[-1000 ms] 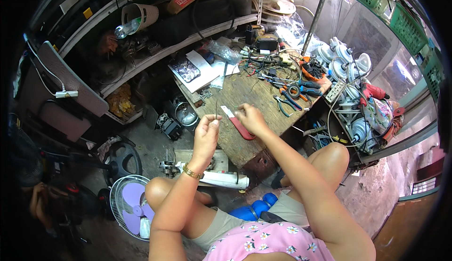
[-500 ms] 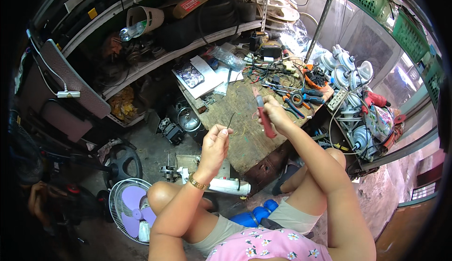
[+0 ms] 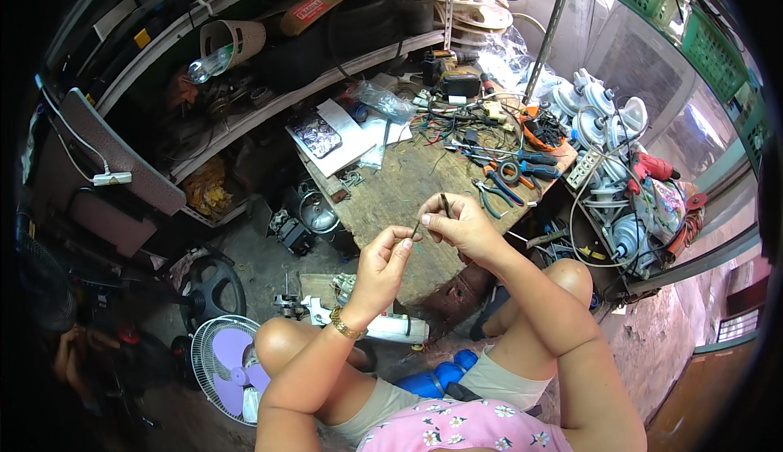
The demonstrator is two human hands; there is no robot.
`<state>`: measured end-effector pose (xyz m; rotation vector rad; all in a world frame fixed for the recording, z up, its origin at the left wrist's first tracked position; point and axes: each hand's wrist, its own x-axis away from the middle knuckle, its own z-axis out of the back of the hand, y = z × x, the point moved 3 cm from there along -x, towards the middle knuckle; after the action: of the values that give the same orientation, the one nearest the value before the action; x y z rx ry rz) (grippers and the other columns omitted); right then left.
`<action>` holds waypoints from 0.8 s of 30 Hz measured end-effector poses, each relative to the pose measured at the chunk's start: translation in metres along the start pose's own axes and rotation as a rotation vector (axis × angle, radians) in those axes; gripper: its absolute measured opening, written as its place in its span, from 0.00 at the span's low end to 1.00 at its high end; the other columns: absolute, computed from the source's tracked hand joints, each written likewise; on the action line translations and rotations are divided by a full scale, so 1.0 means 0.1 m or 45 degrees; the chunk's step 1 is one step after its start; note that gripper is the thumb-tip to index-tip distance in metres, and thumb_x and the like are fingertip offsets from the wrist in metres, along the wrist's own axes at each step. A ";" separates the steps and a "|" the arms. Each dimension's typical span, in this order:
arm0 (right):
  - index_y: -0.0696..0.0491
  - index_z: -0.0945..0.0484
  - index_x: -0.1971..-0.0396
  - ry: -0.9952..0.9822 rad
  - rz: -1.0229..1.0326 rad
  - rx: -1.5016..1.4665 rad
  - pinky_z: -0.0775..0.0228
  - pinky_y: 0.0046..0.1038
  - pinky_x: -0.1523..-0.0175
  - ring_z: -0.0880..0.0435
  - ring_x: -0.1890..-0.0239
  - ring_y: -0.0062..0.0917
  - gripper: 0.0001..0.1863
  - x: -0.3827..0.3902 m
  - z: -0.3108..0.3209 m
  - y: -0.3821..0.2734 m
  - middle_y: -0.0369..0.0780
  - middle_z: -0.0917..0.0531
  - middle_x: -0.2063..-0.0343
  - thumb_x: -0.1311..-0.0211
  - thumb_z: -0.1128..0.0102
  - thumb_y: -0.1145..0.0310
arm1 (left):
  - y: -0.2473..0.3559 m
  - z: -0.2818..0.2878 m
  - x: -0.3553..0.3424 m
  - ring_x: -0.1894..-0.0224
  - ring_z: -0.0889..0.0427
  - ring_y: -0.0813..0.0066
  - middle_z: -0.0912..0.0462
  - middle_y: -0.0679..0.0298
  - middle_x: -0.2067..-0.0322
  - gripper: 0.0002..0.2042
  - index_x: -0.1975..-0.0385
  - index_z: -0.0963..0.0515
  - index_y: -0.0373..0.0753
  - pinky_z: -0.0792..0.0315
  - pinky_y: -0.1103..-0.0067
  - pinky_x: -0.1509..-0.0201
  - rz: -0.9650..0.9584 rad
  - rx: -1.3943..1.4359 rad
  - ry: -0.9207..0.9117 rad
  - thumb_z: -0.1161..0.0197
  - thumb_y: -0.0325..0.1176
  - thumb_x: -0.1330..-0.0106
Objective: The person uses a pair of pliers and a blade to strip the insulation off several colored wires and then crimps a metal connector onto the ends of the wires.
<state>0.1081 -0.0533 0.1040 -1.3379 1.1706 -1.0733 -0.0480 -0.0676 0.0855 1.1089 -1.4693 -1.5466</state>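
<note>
Above the front of the worn wooden bench (image 3: 383, 183), my left hand (image 3: 383, 260) pinches a thin dark wire (image 3: 415, 231). My right hand (image 3: 457, 228) is closed close beside it, its thumb by the wire. A slim dark piece (image 3: 444, 203) rises from the right fingers; whether it is part of a knife is unclear, and most of what they hold is hidden. Pliers (image 3: 502, 191), screwdrivers, a roll of tape (image 3: 508, 171) and tangled wires lie farther back on the bench.
A fan (image 3: 231, 370) with purple blades stands at lower left, near another person (image 3: 69, 346) in shadow. Cluttered shelves (image 3: 269, 97) rise behind at left. White round fittings (image 3: 603, 126), a red drill (image 3: 648, 163) and a power strip (image 3: 583, 167) crowd the right side.
My right hand picked up the red-handled knife from the bench, raised it, then came down and left beside my left hand. The knife's red handle is now out of sight.
</note>
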 end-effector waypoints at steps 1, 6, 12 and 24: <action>0.53 0.25 0.71 -0.003 -0.018 0.006 0.44 0.15 0.79 0.34 0.84 0.10 0.06 0.01 0.02 0.00 0.29 0.28 0.85 0.42 0.41 0.66 | 0.02 -0.03 0.00 0.82 0.46 0.94 0.38 0.79 0.83 0.08 0.60 0.26 0.36 0.51 0.90 0.79 -0.024 -0.071 -0.001 0.49 0.32 0.30; 0.53 0.29 0.70 -0.064 -0.183 -0.319 0.43 0.17 0.76 0.35 0.81 0.11 0.09 -0.02 0.09 0.14 0.28 0.31 0.81 0.42 0.40 0.65 | 0.06 -0.06 -0.02 0.83 0.46 0.92 0.38 0.77 0.84 0.07 0.62 0.28 0.37 0.52 0.89 0.81 -0.149 -0.208 -0.029 0.52 0.32 0.29; 0.56 0.29 0.63 -0.052 -0.028 -0.255 0.35 0.19 0.61 0.28 0.67 0.17 0.12 0.09 0.14 -0.08 0.34 0.26 0.70 0.35 0.46 0.61 | -0.04 -0.05 0.03 0.86 0.48 0.91 0.41 0.76 0.85 0.07 0.63 0.32 0.40 0.53 0.89 0.84 0.275 0.463 -0.027 0.53 0.36 0.28; 0.53 0.38 0.54 -0.303 -0.163 -0.145 0.42 0.15 0.77 0.33 0.81 0.12 0.13 0.21 -0.04 -0.07 0.33 0.26 0.79 0.34 0.50 0.66 | -0.02 -0.02 0.02 0.82 0.45 0.92 0.39 0.78 0.83 0.07 0.66 0.31 0.39 0.50 0.90 0.80 0.155 0.360 -0.051 0.52 0.34 0.28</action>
<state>0.1074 -0.0751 0.1110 -1.6002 0.9914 -0.9181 -0.0471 -0.0700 0.0829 1.1281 -1.7893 -1.3115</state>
